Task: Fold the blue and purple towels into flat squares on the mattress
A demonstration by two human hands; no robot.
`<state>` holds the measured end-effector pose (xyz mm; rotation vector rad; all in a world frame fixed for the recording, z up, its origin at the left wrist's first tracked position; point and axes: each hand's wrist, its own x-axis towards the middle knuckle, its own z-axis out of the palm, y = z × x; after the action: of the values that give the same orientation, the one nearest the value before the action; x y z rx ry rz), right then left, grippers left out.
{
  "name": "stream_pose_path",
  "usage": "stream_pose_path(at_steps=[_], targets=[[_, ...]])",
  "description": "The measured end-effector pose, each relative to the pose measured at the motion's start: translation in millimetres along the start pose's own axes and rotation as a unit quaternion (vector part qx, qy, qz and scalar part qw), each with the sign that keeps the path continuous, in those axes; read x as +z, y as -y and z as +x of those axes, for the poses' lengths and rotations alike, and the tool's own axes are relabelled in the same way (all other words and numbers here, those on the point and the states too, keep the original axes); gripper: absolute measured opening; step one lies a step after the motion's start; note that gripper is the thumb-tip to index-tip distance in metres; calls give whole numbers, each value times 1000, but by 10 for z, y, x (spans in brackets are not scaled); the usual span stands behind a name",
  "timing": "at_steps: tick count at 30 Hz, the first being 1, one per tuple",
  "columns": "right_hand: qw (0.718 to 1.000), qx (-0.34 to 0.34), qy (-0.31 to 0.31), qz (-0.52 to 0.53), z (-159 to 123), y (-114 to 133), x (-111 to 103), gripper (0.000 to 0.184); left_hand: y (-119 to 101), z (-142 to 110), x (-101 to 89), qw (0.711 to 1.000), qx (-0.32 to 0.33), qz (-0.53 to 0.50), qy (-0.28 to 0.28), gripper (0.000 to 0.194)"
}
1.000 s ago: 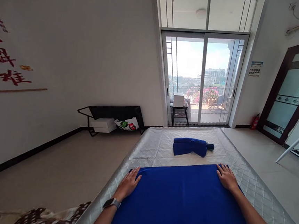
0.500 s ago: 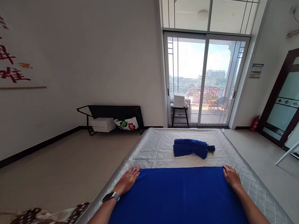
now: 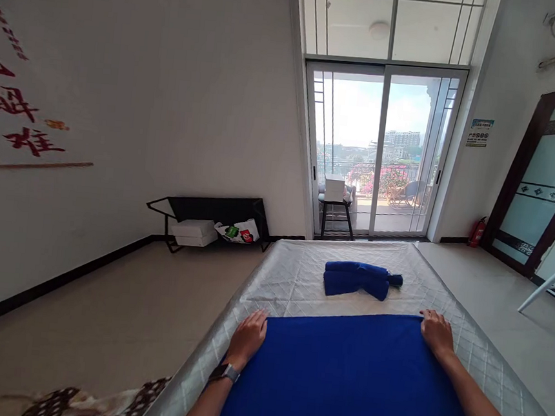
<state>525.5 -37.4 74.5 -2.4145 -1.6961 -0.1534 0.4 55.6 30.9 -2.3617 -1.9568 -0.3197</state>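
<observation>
A blue cloth [image 3: 340,375] is spread flat over the silver quilted mattress [image 3: 302,262], its near part running out of the bottom of the view. At its far left corner my left hand [image 3: 247,336], with a watch on the wrist, has its fingers curled and closed on the edge. My right hand [image 3: 437,335] pinches the far right corner; its fingertips are partly hidden. Beyond the cloth's far edge lies a folded blue cloth bundle [image 3: 356,279] with a small rolled end pointing right, touched by neither hand.
A black metal rack [image 3: 213,218] with white boxes [image 3: 192,231] and a printed bag [image 3: 237,232] lies by the left wall. A brown-and-white patterned fabric [image 3: 95,406] is at lower left. Ahead are a black stool [image 3: 336,214] and sliding glass doors [image 3: 379,152]. A white-legged stool [image 3: 550,280] stands right.
My left hand has gone from lying flat with fingers stretched to curling round the corner. The right fingers have also bent at their corner. The view has shifted slightly left.
</observation>
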Motion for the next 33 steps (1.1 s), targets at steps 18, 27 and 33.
stream_pose_path(at_steps=[18, 27, 33], targets=[[993, -26, 115, -16, -71, 16, 329, 60, -8, -102, 195, 997, 23, 2, 73, 66], [974, -193, 100, 62, -396, 1824, 70, 60, -96, -151, 136, 999, 4, 15, 36, 66], [926, -300, 173, 149, -652, 2579, 320, 64, -103, -155, 79, 998, -10, 18, 58, 65]])
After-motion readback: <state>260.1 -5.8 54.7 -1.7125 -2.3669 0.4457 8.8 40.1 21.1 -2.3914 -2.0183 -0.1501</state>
